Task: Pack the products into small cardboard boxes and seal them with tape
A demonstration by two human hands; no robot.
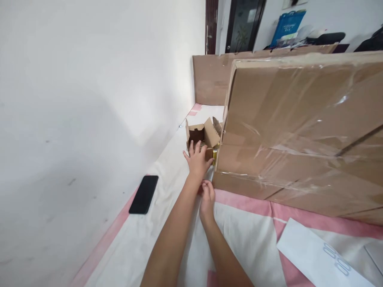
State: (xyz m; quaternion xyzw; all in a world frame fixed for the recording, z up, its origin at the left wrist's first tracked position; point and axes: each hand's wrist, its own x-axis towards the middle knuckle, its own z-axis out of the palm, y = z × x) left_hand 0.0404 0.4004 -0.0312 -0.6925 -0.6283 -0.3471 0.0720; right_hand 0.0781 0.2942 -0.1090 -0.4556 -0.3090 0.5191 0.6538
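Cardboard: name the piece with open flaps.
The small cardboard box at the left hand: its flaps stand open, unlike the large taped cardboard to its right and the cardboard panel behind.

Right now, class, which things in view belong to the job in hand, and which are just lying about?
Seemingly in the job:
small open box, at the left hand
yellow thing, near the same hand
large taped box, perhaps, being close to the right hand

Seemingly lying about:
black phone
white printed item
blue bag
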